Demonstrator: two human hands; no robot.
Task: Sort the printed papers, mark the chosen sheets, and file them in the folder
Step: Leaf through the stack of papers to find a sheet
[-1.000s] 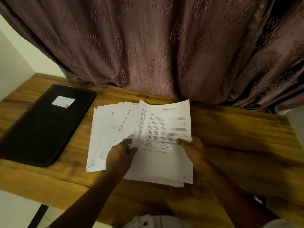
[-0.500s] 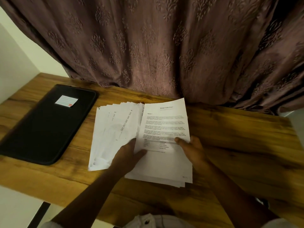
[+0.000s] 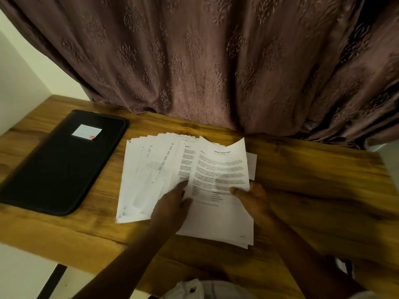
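Table [image 3: 302,180]: wood, streaky grain, smooth with a low sheen
Folder [image 3: 60,169]: black, matt (leatherette or cloth, cannot tell)
Label [image 3: 86,132]: paper, matt
Papers [image 3: 146,180]: thin white printed paper, matt, slightly curled
Curtain [image 3: 194,61]: mauve cloth, raised motifs, faint lustre
Wall [image 3: 19,87]: painted, smooth, matt

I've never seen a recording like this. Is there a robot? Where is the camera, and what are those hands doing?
No robot here: a person works with bare hands. The camera sits on their head, looking down. On the wooden table lies a closed black folder with a small label, and beside it a fan of printed papers. The left hand rests on the fan. The right hand pinches the top sheet, whose far corner curls up. A curtain hangs behind.
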